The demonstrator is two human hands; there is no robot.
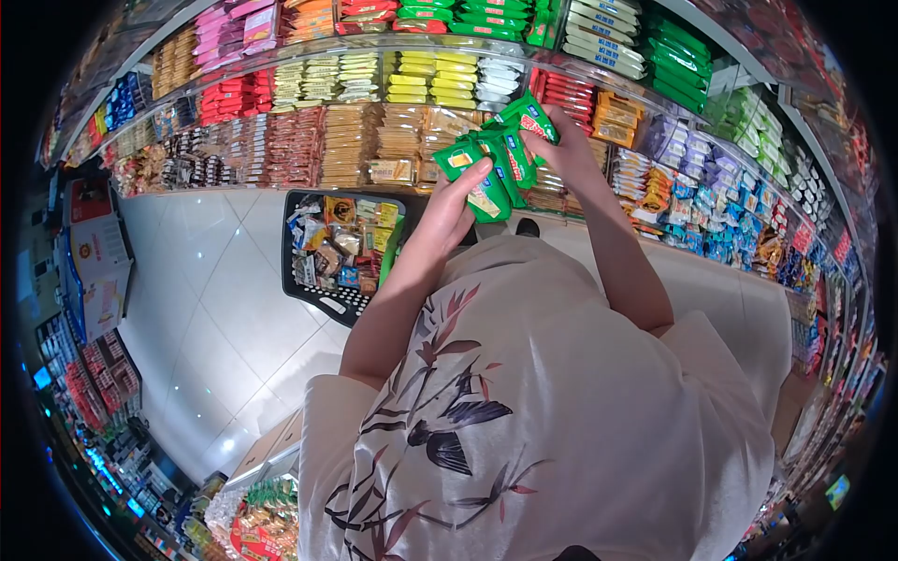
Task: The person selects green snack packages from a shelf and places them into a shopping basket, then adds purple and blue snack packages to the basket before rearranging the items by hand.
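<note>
Up front, the left hand (458,201) and right hand (561,140) are both clamped on a fan of green snack packs (496,159), held before the shelves (374,140). Square the stack, thumbs firm, probably so none slips. Below sits a black basket (323,294) on the white tiled floor (215,309) of a shop aisle.

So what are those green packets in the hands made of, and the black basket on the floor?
The green packets look like thin glossy plastic film: they shine and crinkle at the edges. The black basket looks like hard moulded plastic, with a rigid rim and a grid of holes in its wall.
</note>
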